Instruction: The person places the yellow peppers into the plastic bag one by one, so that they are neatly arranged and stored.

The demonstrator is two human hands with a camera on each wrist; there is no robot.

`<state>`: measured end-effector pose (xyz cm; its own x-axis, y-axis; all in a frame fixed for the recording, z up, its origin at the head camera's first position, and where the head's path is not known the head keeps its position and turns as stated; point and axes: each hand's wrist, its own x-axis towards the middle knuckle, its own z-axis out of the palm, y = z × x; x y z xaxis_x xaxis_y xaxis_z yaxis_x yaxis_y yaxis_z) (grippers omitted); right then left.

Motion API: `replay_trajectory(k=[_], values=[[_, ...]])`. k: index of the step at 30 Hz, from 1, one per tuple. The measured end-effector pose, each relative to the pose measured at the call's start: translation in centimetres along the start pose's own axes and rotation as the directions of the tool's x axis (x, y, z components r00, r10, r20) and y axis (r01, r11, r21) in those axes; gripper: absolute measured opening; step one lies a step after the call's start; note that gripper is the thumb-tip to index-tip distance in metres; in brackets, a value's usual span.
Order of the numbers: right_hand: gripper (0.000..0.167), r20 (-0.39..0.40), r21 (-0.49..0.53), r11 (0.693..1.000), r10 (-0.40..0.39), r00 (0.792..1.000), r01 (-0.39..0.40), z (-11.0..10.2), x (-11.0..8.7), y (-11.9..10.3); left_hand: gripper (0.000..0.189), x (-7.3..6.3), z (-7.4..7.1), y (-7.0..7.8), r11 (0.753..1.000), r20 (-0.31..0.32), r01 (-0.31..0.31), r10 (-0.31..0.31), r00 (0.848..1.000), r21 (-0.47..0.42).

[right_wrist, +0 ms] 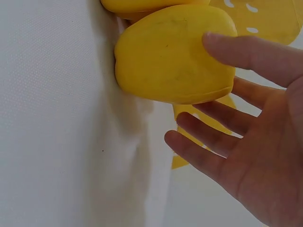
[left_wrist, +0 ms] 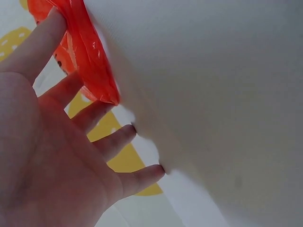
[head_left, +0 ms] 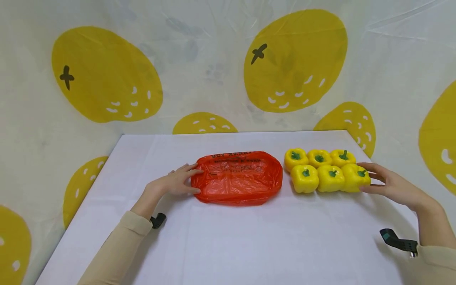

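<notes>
A red plastic bag (head_left: 236, 178) with dark print lies flat in the middle of the white table. At its left edge is my left hand (head_left: 176, 181), fingers spread; in the left wrist view the thumb and forefinger touch the red plastic (left_wrist: 92, 56). Several yellow bell peppers (head_left: 330, 178) with green stems stand in two rows to the right of the bag. My right hand (head_left: 397, 186) is at the front right pepper (head_left: 354, 179). Seen from the right wrist, its thumb touches that pepper (right_wrist: 165, 61), while the other fingers extend loosely behind and beside it.
The white table (head_left: 228, 241) ends at a back edge against a pale curtain (head_left: 203, 51) printed with large yellow fruit. Black straps with small devices (head_left: 399, 241) sit at both wrists, below beige sleeves (head_left: 117, 247).
</notes>
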<state>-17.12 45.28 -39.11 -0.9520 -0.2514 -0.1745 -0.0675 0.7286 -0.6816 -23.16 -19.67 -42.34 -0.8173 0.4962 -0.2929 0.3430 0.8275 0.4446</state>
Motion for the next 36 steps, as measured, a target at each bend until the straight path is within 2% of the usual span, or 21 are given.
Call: replay_trajectory(k=[8,18,25,36], values=[[0.082,-0.001,-0.007,0.999,0.045,0.999,-0.045,0.2,0.2,0.8,0.078,0.0,0.2,0.0,1.000,0.009,-0.001,0.001,1.000,0.006],[0.082,-0.040,0.011,0.999,0.049,0.998,-0.048,0.0,-0.3,0.4,0.077,0.1,0.2,0.0,1.000,0.011,0.004,-0.005,1.000,0.021],[0.078,-0.099,-0.054,0.998,0.017,0.995,-0.022,-0.7,-0.6,0.0,0.078,0.1,0.2,-0.1,1.000,0.014,0.020,-0.020,1.000,0.014],[0.082,-0.211,-0.064,0.998,-0.025,0.977,0.012,-1.4,-1.2,-1.2,0.078,0.1,-0.1,0.1,1.000,0.014,0.010,-0.010,1.000,0.001]])
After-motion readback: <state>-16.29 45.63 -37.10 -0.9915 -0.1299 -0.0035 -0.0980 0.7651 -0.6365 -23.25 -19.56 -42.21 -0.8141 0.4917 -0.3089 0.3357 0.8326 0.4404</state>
